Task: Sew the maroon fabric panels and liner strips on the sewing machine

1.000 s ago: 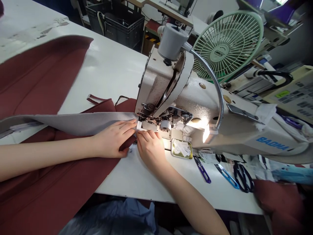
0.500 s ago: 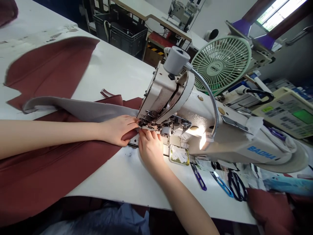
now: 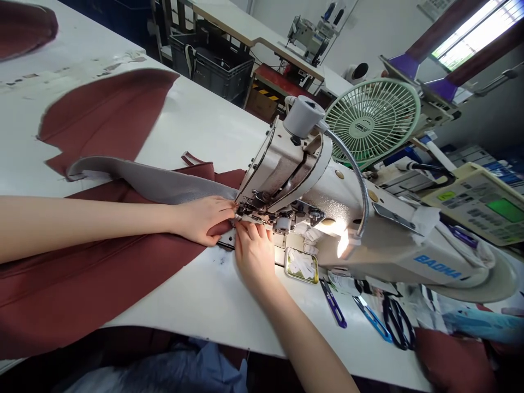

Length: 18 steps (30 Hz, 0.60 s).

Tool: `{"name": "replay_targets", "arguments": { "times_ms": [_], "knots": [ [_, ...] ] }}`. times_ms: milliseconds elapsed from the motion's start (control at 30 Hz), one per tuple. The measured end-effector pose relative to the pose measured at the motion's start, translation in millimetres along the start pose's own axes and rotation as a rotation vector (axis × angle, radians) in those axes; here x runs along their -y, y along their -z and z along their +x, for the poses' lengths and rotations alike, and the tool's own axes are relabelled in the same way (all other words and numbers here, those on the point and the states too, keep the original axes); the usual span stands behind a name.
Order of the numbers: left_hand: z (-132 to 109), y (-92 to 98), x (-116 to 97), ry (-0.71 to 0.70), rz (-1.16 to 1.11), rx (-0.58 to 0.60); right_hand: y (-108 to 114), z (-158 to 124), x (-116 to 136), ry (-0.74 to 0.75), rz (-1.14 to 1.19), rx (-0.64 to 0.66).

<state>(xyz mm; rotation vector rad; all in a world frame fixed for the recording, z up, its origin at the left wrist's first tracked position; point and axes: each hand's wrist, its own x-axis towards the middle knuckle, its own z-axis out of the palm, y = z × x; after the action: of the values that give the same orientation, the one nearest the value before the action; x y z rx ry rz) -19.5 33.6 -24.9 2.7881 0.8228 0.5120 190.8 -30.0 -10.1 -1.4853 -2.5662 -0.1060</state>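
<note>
A white sewing machine (image 3: pixel 286 164) stands over maroon fabric (image 3: pixel 102 273) with a grey layer (image 3: pixel 155 180) on top. My left hand (image 3: pixel 204 218) presses on the fabric just left of the needle area, its thumb and fingers bent around a maroon fold. Right at the presser foot is my right hand (image 3: pixel 256 251), its fingers curled with their tips under the machine head. What those fingertips hold is too hidden to make out. A small tin (image 3: pixel 302 265) with white pieces lies right of my right hand.
Purple snips (image 3: pixel 333 304), blue snips (image 3: pixel 372 319) and black scissors (image 3: pixel 398 323) lie at the right front. Behind the machine is a green fan (image 3: pixel 370 123). A control panel (image 3: pixel 483 202) stands at right. Another maroon piece (image 3: pixel 110 114) lies at the back left.
The view has shifted slightly, so the scene sits a little lower and further right. Both hands keep nearly the same place at the needle area.
</note>
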Motion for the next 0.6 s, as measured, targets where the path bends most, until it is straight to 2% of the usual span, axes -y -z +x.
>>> {"name": "replay_targets", "arguments": {
  "times_ms": [67,133,233,333,400,433,500,533,600],
  "knots": [
    [1.6,4.7,-5.3,0.008,0.021,0.044,-0.9,-0.8,-1.0,0.001,0.002,-0.006],
    [1.2,21.3,-9.5,-0.004,0.068,0.083,-1.5,-2.2,-2.4,-0.009,0.008,-0.015],
    [-18.0,74.8,-0.9,0.043,0.193,0.044,-0.5,-5.8,-1.4,0.017,0.062,-0.060],
    [-72.3,144.2,31.6,0.288,0.314,-0.098,2.1,-9.0,6.4,0.155,0.191,-0.102],
    [-121.7,177.2,57.8,0.492,0.381,-0.131,2.8,-9.4,13.5,0.294,0.279,-0.062],
    [-146.1,185.3,69.2,0.604,0.425,-0.109,2.6,-9.0,16.6,0.358,0.304,-0.023],
    [-186.5,183.4,86.3,0.694,0.438,-0.033,1.2,-7.4,21.1,0.440,0.315,0.055],
    [-200.2,175.6,92.0,0.690,0.427,0.002,0.2,-6.4,22.3,0.458,0.308,0.082],
    [-212.9,156.5,99.5,0.621,0.409,0.068,-1.8,-3.7,23.8,0.461,0.291,0.109]
  ]
}}
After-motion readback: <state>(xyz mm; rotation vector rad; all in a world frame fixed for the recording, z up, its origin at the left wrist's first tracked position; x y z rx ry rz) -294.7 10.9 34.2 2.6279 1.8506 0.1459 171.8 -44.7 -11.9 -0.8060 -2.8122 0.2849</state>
